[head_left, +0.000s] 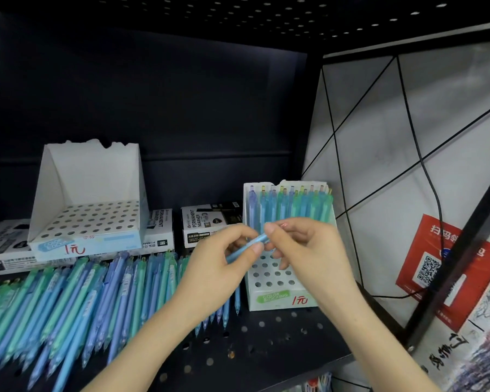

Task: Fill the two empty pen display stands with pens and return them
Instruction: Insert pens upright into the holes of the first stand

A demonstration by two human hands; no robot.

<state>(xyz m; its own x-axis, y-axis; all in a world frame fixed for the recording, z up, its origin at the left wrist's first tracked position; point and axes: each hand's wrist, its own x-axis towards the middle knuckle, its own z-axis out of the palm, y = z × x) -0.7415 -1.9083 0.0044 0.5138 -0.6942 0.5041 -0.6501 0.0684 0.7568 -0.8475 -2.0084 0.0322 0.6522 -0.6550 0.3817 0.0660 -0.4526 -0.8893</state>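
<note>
Empty stand (91, 176) sits well up and left of the left hand (218, 270), on marker boxes (161, 230). Loose pens (77, 301) lie on the shelf (266, 343), left of and below that hand. Left hand, fingers curled, pinches a blue pen (259, 239); right hand (309, 247) pinches its upper end. Just behind both hands: second stand (277, 299), rear rows filled, front holes open.

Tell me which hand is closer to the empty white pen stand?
Left. The left hand is to the right of the empty stand, apart from it. The right hand is farther right, in front of the partly filled stand. Both pinch a blue pen.
</note>
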